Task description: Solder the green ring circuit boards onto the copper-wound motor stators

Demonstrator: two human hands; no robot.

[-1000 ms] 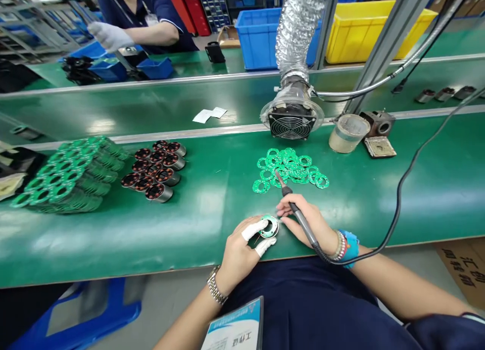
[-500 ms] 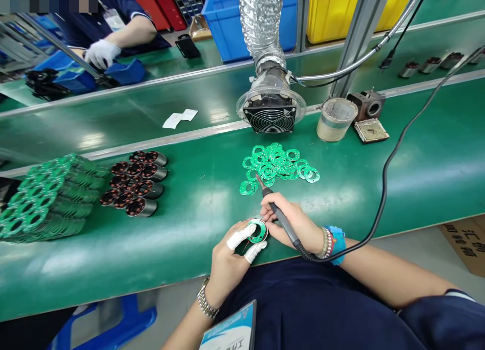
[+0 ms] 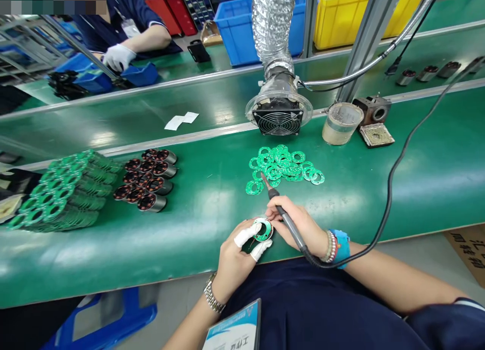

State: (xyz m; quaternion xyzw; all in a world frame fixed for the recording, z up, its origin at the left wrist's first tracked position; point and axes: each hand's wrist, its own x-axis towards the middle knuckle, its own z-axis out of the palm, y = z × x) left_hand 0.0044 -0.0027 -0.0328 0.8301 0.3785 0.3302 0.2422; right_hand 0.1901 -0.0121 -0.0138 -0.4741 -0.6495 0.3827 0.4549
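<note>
My left hand [image 3: 235,256], with white covers on thumb and a finger, grips a motor part topped by a green ring board [image 3: 267,233] near the table's front edge. In my right hand [image 3: 301,226] lies a soldering iron [image 3: 290,222], its tip pointing up and away over the loose green boards. Fingertips of that hand touch the right side of the ring board, where thin wires show. Just beyond both hands is a loose pile of green ring boards [image 3: 293,169].
Motor stators [image 3: 152,202] and stacked green boards [image 3: 56,191] stand at left. A fan with a duct [image 3: 278,121], a cup [image 3: 341,130] and a sponge tray [image 3: 377,135] are behind. Across the table, a person's gloved hand [image 3: 119,57] is over blue bins.
The whole view has shifted, so things appear slightly further right. Both hands keep their holds on the ring-board part and the iron.
</note>
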